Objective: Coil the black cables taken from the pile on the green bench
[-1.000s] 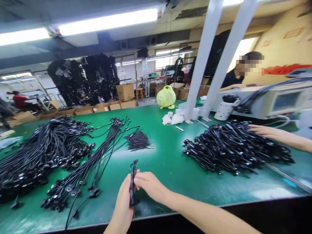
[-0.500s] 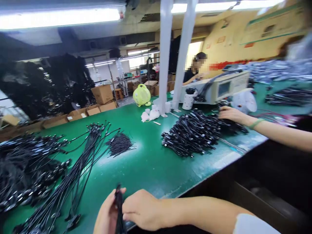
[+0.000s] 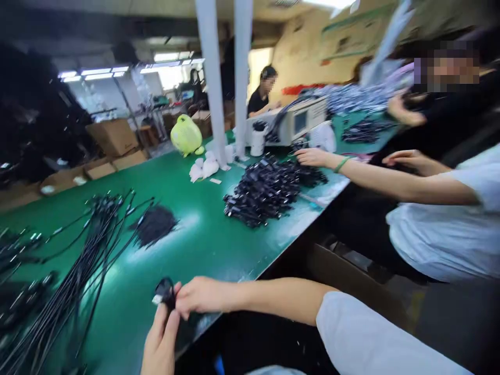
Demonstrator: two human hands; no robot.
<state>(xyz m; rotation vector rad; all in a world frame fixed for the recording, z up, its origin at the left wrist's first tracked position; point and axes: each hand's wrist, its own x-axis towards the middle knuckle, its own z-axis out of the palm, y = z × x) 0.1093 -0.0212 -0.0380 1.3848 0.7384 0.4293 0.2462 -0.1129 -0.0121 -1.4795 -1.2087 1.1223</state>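
Observation:
My left hand [image 3: 161,333] grips a coiled black cable [image 3: 165,292] between thumb and fingers near the table's front edge; a small white piece shows on the coil's left side. My right hand [image 3: 201,296] is closed, its fingertips pinching the right side of the same coil. Left of my hands, long black cables [image 3: 88,255] lie bundled on the green table [image 3: 211,245]. Beyond them is a small heap of thin black pieces [image 3: 155,224]. A large pile of black coiled cables [image 3: 261,192] lies farther to the right.
A co-worker's hand [image 3: 314,157] touches the pile's far right side. Behind stand white posts [image 3: 213,83], a green fan [image 3: 186,135], a white cup [image 3: 258,139] and a boxy instrument [image 3: 304,120]. More people sit at the back and right. Cardboard boxes [image 3: 113,138] line the far left edge.
The view has swung right, showing more of the co-workers. The cable in my hands now appears as a compact coil raised nearer the fingertips, with the white piece visible.

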